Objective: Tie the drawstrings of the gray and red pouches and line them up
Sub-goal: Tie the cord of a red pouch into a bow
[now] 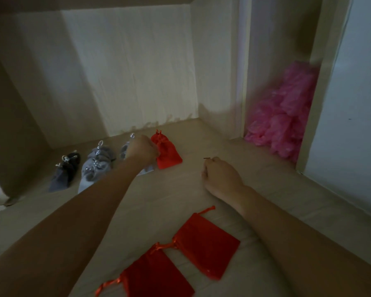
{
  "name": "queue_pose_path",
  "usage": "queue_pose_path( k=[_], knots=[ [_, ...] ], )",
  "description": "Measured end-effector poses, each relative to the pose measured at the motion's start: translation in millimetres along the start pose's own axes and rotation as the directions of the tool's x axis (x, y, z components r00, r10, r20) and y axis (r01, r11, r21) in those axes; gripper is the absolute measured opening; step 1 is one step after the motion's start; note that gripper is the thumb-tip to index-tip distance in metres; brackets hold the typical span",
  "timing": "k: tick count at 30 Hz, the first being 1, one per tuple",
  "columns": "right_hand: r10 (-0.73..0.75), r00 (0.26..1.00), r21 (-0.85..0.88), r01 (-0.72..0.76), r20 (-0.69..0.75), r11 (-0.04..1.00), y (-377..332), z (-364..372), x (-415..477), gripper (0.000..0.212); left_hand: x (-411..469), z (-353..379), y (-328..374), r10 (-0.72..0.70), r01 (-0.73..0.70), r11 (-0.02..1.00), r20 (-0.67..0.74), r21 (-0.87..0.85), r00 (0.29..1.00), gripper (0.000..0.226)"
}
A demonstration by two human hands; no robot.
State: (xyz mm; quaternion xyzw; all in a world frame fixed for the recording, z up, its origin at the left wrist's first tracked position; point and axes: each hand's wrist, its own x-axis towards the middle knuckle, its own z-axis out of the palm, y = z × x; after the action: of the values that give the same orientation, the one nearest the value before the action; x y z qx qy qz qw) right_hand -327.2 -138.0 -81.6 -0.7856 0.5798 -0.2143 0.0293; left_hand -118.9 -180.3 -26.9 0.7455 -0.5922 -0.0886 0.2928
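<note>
From my remote feed, the pale wooden surface [180, 196] runs back into a boxed alcove. A heap of pink plastic [283, 116] fills the narrow bay to the right.

Nearest me, two flat red pouches lie between the forearms with loose cords. The right one [206, 245] overlaps the top of the left one [156, 277].

Along the back runs a row. It goes from a dark gray pouch [65, 170] to a light gray pouch [96, 163], then another gray pouch [124, 150], then a cinched red pouch [167, 155].

My left hand [142, 150] lies over that third gray pouch, its curled fingers against the cinched red pouch's left edge. I cannot tell whether they hold anything.

My right hand [221, 176] rests knuckles-up on the surface, well to the right of the row, fingers curled under. A thin dark sliver [206, 157] shows at its fingertips. I cannot tell whether it is pinched.
</note>
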Motion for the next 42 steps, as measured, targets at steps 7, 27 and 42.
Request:
queue_pose_path(
  k=[7, 27, 42],
  knots=[
    [-0.013, 1.0, 0.039, 0.012, 0.016, 0.999, -6, -1, -6, 0.029, -86, -49, -3, 0.077, -0.159, 0.98, 0.505, 0.121, 0.86, 0.033],
    [0.001, 0.999, 0.156, 0.007, -0.053, 0.988, -29, 1, -11, 0.027, -185, -91, -53, 0.246, -0.267, 0.961, 0.646, -0.068, 0.723, 0.013],
    [-0.099, 0.989, 0.981, -0.094, 0.112, 0.169, -57, -14, -19, 0.018, -121, -60, -14, 0.427, -0.42, 0.863, -0.037, -0.283, 0.903, 0.016]
  ],
)
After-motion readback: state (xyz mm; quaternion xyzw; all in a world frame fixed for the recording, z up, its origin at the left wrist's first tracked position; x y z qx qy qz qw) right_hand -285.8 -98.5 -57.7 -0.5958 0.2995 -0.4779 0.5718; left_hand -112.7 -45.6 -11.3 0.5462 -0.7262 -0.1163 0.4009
